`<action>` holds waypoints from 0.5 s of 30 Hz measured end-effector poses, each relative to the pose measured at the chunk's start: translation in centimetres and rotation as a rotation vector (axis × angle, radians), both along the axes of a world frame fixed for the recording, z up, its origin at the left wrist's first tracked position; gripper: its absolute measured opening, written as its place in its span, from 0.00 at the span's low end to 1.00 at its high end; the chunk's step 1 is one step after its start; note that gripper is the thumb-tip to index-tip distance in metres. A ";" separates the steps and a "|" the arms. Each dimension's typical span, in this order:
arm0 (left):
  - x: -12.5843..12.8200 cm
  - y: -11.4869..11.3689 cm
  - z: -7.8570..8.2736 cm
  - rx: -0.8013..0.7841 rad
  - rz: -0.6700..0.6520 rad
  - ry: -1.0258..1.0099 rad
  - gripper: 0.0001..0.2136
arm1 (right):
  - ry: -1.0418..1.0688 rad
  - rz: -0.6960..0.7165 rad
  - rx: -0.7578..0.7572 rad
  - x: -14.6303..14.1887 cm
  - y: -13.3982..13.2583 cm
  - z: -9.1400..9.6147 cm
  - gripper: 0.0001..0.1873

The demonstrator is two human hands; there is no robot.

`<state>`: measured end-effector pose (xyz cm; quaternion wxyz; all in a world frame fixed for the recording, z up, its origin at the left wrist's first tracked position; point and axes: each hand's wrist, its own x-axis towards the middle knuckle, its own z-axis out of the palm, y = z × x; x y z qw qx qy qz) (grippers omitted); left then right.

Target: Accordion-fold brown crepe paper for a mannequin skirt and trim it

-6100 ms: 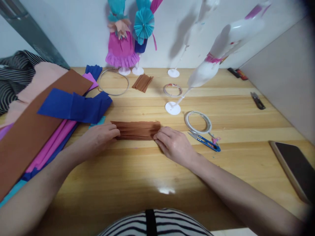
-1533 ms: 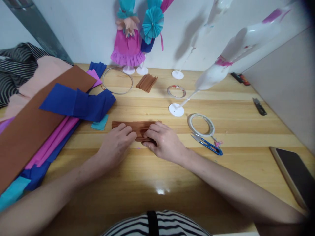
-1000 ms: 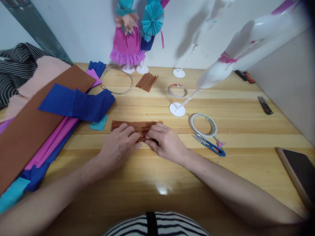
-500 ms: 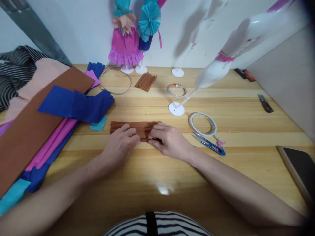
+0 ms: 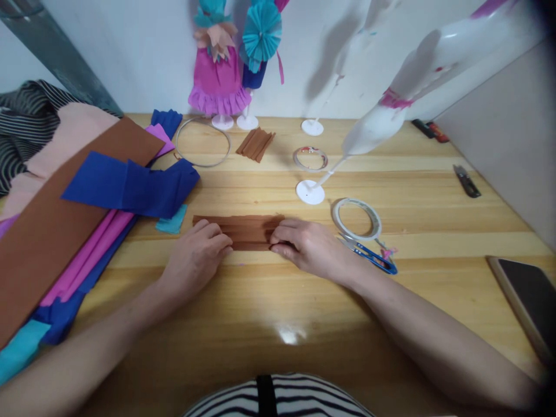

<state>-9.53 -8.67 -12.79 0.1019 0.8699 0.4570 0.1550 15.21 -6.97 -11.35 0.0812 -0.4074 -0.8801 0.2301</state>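
A strip of brown crepe paper (image 5: 252, 231), creased into lengthwise pleats, lies flat on the wooden table in front of me. My left hand (image 5: 195, 252) is closed on its left part, fingers curled over the near edge. At the other end, my right hand (image 5: 304, 246) pinches the near right corner between thumb and fingers. The pleated middle shows between the two hands. Just right of my right hand are blue thread snips (image 5: 371, 256) and a roll of tape (image 5: 357, 219). A small teal paper piece (image 5: 172, 220) sits beyond my left hand.
Brown (image 5: 65, 214) and blue crepe paper (image 5: 134, 184) are piled at left. Behind stand a pink paper dress (image 5: 219, 78), a wire ring (image 5: 203, 165), a smaller pleated brown piece (image 5: 256, 145) and a white balloon on a stand (image 5: 310, 192). A phone (image 5: 527, 295) lies at right.
My hands have moved apart along the brown strip, the left one leftward and the right one slightly rightward. More of the pleated middle now shows.
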 end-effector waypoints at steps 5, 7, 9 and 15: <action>-0.1 0.1 0.0 -0.041 0.018 -0.014 0.06 | 0.015 0.021 -0.046 0.4 0.1 0.2 0.06; -0.1 0.1 -0.1 -0.046 0.007 -0.009 0.08 | 0.014 0.024 -0.057 0.5 0.2 0.2 0.05; -0.1 0.1 -0.1 -0.048 0.007 -0.002 0.08 | 0.029 0.026 -0.057 0.6 0.2 0.2 0.05; 0.0 0.0 0.3 -0.093 0.063 0.016 0.07 | 0.096 -0.013 -0.028 0.5 0.3 -0.3 0.06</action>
